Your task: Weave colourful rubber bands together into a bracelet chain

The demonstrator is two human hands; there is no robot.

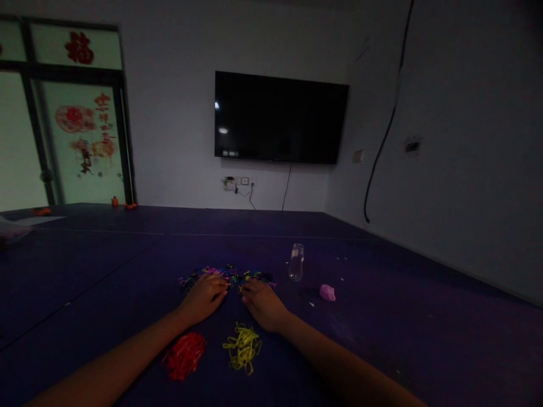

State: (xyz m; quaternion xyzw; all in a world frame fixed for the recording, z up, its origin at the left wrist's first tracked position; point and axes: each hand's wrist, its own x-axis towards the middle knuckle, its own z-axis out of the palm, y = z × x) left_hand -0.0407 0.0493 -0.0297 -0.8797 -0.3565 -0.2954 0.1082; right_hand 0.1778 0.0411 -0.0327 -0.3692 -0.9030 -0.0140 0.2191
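Two bare hands reach forward over one dark purple table (271, 237), side by side with a narrow gap between their fingertips. Under and just beyond the fingers lie two patches of small multicoloured bands, one at the left hand (206, 297) and one at the right hand (263, 303); the left patch (190, 280) and the right patch (265, 277) come close together ahead of the gap, and whether they join cannot be told. The left hand is bent downward with its fingers close together on its patch; the right lies flatter, fingers only slightly spread at the edge of its own. Whether either one pinches a band cannot be told, and the bands are too tangled to count. Nearer the body than the hands are two single-colour heaps: one red heap (184, 356) just beside the left forearm on its inner side, and one yellow heap (244, 347) between the forearms, a little inward of the right wrist. Beyond the right hand and to its right stands one clear jar (296, 263); farther right and a little nearer is one pink lump (327, 292). Well ahead of both hands, one large black television (280, 118) hangs on the wall.
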